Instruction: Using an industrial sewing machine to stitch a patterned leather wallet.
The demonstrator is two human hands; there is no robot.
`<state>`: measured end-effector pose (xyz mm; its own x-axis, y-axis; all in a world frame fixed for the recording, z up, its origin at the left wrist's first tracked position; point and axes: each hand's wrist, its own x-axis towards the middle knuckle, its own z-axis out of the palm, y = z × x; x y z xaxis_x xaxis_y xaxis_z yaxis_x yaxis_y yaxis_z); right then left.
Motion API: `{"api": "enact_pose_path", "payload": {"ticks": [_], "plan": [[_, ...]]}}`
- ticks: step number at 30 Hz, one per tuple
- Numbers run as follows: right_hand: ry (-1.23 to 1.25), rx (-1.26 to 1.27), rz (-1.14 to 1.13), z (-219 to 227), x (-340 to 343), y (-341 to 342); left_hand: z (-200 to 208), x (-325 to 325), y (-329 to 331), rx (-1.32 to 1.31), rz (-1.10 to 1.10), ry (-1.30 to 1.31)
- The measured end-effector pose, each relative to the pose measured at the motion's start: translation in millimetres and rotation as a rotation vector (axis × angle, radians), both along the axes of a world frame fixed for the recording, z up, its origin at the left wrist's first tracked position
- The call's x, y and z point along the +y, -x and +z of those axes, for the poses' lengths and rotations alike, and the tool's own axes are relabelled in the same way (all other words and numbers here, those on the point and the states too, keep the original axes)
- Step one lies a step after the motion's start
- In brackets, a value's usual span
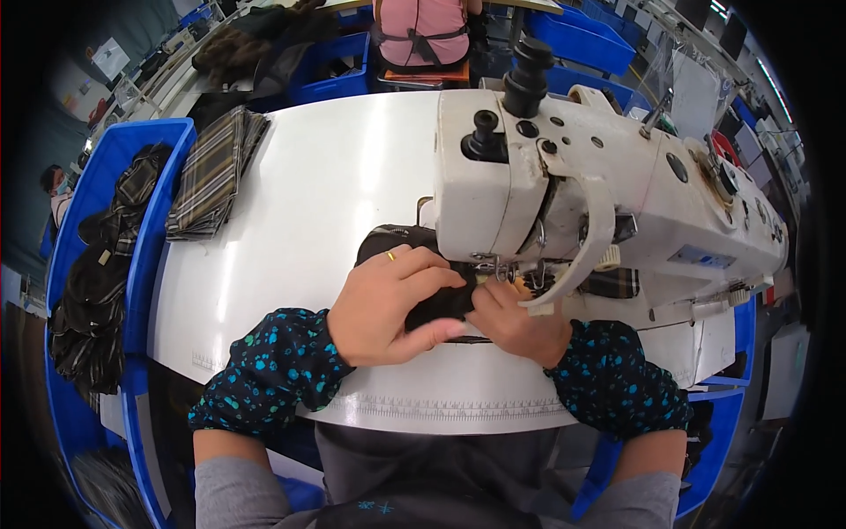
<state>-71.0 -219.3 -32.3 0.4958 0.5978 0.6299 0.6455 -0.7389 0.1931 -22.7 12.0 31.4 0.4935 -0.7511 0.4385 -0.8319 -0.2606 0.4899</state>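
Observation:
A black fabric piece point(438, 307) with a zipper along its far edge lies on the white table, partly under the head of a sewing machine point(608, 189). Across its left part rests my left hand point(388, 304), a ring on one finger, with the thumb spread away from the other fingers. My right hand point(520, 322) is closed, fingers bent, at the piece's right side, close by the presser foot point(500, 269). The hands and the machine head cover much of the piece. Both forearms wear dark sleeve covers with blue spots.
Folded plaid cloth point(216, 176) lies at the table's far left. Beyond the left edge, a blue bin point(159, 220) holds dark and plaid pieces. A ruler strip point(449, 409) runs along the near edge. Far ahead, a person in pink point(423, 31) sits on a stool.

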Motion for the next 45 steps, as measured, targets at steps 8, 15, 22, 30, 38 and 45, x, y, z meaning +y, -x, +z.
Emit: {"api": "enact_pose_path", "payload": {"ticks": [8, 15, 22, 30, 38, 45], "plan": [[0.073, -0.001, -0.096, 9, 4, 11, -17, -9, -5, -0.040, -0.037, -0.016], [0.048, 0.178, -0.094, 23, 9, 31, -30, -7, -14, 0.064, -0.020, -0.029], [-0.098, 0.394, -0.045, 18, 23, 45, -15, -7, 2, -0.079, 0.054, -0.247], [-0.008, 0.447, -0.079, 22, 22, 52, -21, -17, 15, -0.126, 0.096, -0.240], [0.026, 0.356, -0.127, 23, 22, 45, -26, -18, 0, -0.147, 0.092, -0.196], [0.047, 0.315, -0.151, 23, 15, 34, -25, -21, -14, -0.095, 0.193, -0.212]]}}
